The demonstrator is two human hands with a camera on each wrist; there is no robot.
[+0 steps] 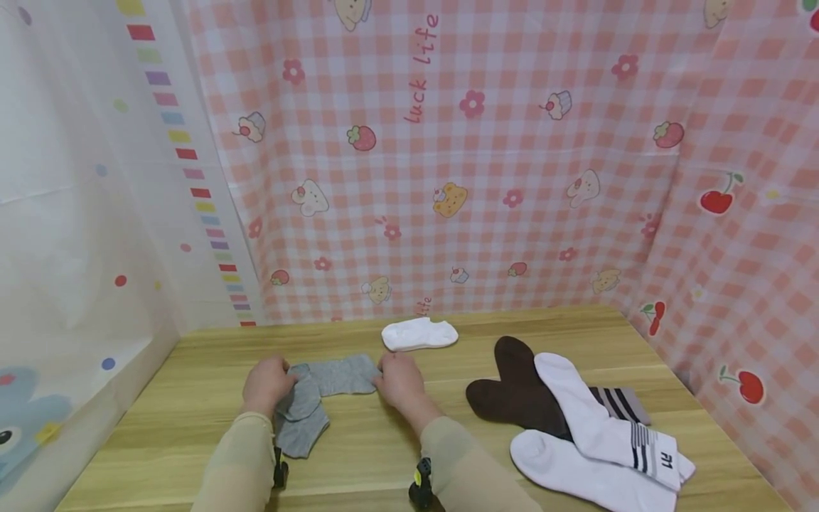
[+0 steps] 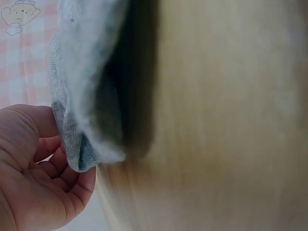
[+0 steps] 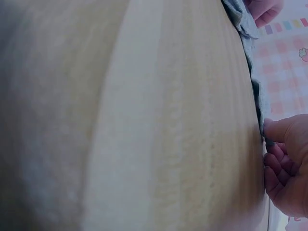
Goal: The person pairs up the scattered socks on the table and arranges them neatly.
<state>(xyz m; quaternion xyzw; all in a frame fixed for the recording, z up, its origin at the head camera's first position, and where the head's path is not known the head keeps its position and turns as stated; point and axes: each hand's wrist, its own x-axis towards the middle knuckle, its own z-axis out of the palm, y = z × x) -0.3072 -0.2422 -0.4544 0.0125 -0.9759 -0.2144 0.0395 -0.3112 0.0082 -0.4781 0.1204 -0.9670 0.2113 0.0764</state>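
Note:
Grey socks (image 1: pixel 345 375) lie on the table in front of me, one part stretched sideways between my hands and another part bent toward me. My left hand (image 1: pixel 265 384) pinches the fabric at their left end; the left wrist view shows thumb and fingers on the sock edge (image 2: pixel 72 125). At the right end, my right hand (image 1: pixel 402 380) pinches the grey fabric between thumb and fingers, as the right wrist view also shows. Whether this is one sock or two overlapping is hard to tell. Just beyond my right hand lies a white ankle sock (image 1: pixel 419 334).
On the right lie brown socks (image 1: pixel 521 398) with striped grey cuffs, partly under a white sock (image 1: pixel 569 405) with black stripes. Another white sock (image 1: pixel 576 469) lies nearer me. The wooden table (image 1: pixel 384 455) meets a pink checked curtain (image 1: pixel 409 235) at its back edge.

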